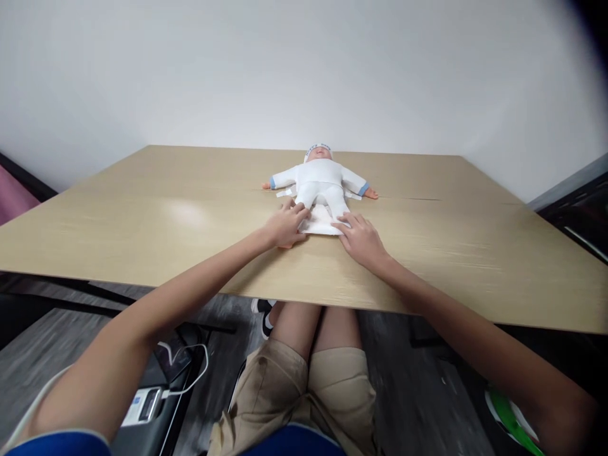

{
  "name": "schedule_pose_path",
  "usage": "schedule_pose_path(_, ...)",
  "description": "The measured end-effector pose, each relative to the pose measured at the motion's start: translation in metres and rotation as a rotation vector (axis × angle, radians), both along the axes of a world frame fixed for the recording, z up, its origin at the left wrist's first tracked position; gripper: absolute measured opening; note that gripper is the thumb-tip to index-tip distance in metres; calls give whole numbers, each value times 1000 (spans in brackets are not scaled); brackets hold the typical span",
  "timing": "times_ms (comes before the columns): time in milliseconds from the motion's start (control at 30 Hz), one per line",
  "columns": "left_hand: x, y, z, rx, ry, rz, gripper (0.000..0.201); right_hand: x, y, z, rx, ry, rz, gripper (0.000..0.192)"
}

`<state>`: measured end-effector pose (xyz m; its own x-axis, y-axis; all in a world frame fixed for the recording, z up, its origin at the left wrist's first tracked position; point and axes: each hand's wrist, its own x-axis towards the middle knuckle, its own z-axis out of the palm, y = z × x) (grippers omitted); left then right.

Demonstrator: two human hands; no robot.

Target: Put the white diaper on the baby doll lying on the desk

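Observation:
A baby doll (319, 171) in a white suit with blue cuffs lies on its back on the table, arms spread and head toward the wall. Under its hips and between its legs is a white diaper (322, 226), its tabs sticking out at both sides. My left hand (286, 223) is closed on the diaper's near left corner, its fingers over the doll's lower leg. At the near right corner, my right hand (361, 239) pinches the diaper's edge beside the other leg. The doll's feet are mostly hidden by my hands.
The wooden table (190, 253) reaches back to a white wall (304, 69). Below its front edge at left, a white power bank (143, 406) with a cable lies on a black seat. A green and white round item (510, 415) is at lower right.

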<state>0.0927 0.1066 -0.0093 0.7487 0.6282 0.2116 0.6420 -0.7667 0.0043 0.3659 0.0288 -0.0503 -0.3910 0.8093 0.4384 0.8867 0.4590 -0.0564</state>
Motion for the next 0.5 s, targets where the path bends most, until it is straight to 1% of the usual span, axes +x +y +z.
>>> schedule_pose_path(100,0,3,7,-9,-33,-12,30,0,5,8,-28,79,-10,39)
schedule_pose_path(200,-1,15,20,-112,-182,0,25,1,21,22,-50,185,-35,32)
schedule_pose_path(267,-1,28,31,-173,-304,16,24,2,39,32,-36,272,-27,29)
schedule_pose_path(333,2,47,41,-189,-403,15,22,3,63,43,8,363,16,27)
schedule_pose_path(400,8,70,48,-212,-487,13,23,5,93,52,44,461,42,26)
schedule_pose_path(467,16,98,53,-309,-567,40,26,6,127,58,10,574,-5,27)
schedule_pose_path(500,20,113,53,-373,-607,68,27,8,146,60,-51,640,-49,27)
